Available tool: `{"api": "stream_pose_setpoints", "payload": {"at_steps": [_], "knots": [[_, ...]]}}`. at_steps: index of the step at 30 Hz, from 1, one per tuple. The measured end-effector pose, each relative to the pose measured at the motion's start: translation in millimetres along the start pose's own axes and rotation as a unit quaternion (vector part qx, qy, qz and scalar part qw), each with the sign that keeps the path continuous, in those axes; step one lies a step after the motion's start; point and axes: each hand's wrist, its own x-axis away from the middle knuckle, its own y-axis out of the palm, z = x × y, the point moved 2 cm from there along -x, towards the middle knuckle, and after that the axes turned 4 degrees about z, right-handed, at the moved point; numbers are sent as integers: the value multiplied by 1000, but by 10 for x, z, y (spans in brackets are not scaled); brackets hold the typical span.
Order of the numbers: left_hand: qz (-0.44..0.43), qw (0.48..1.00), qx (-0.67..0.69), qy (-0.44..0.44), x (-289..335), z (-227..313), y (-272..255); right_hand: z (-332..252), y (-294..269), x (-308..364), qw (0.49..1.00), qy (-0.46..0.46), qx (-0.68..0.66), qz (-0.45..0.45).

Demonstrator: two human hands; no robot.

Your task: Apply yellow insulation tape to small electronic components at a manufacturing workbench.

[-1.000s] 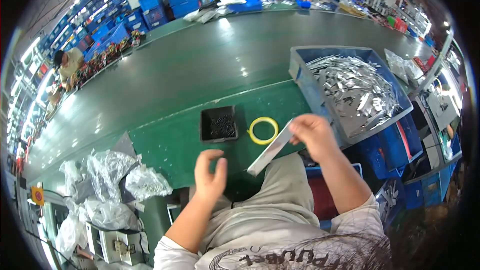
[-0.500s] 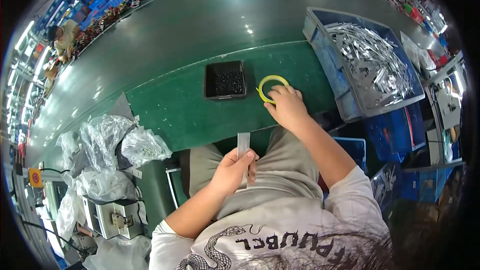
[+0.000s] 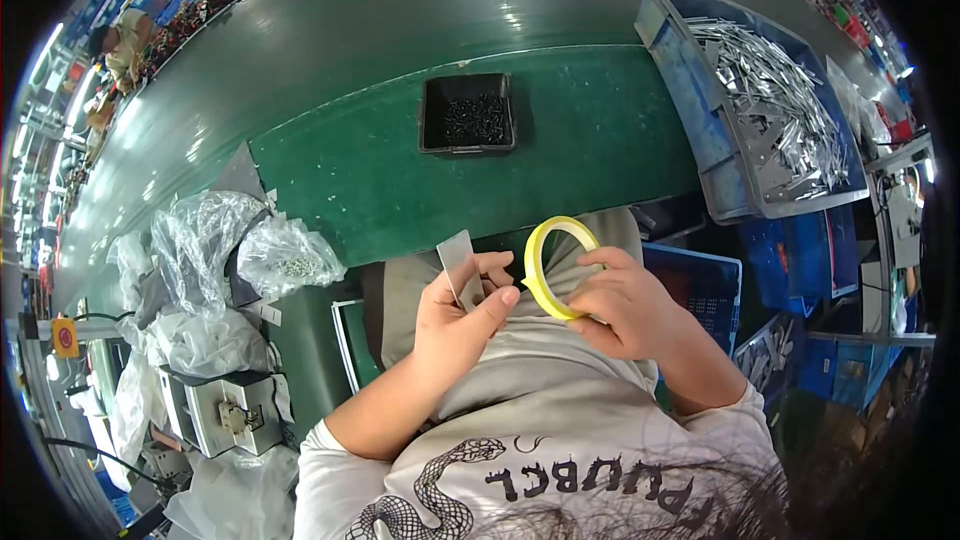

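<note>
A roll of yellow tape (image 3: pixel 537 270) is gripped at its right side by my right hand (image 3: pixel 625 305), held up above my lap. My left hand (image 3: pixel 455 315) is just left of the roll, holding a thin, flat grey strip (image 3: pixel 456 262) whose end sticks up past the fingers. The left thumb and fingertips point toward the tape without visibly touching it. Beyond both hands, on the green table (image 3: pixel 360 180), stands a black square tray (image 3: pixel 467 145) with many small black parts in it.
To the right, a large blue-grey bin (image 3: pixel 700 130) is heaped with shiny metal strips. Clear plastic bags (image 3: pixel 285 255) lie at the left, above a white and grey metal fixture (image 3: pixel 235 420). A blue crate (image 3: pixel 700 280) sits below the table at the right. A person (image 3: pixel 125 45) is far left.
My right hand has lifted the tape roll off the table and brought it back over my lap. The left hand has turned the strip and raised it toward the roll.
</note>
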Motion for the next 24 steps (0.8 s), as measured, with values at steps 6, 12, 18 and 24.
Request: {"api": "stream_pose_setpoints", "payload": {"at_steps": [6, 12, 18, 24], "knots": [[-42, 983, -130, 121, -7, 9, 38, -52, 34, 27, 1000, -10, -8, -10], [-19, 986, -124, 107, 23, -6, 36, -70, 37, -10, 1000, 6, 15, -7], [-27, 995, -86, 33, 33, -1, 66, -45, 37, 21, 1000, 25, -6, -1], [9, 999, -30, -9, 22, -33, 49, -10, 59, 54, 999, 16, -14, 31]]}}
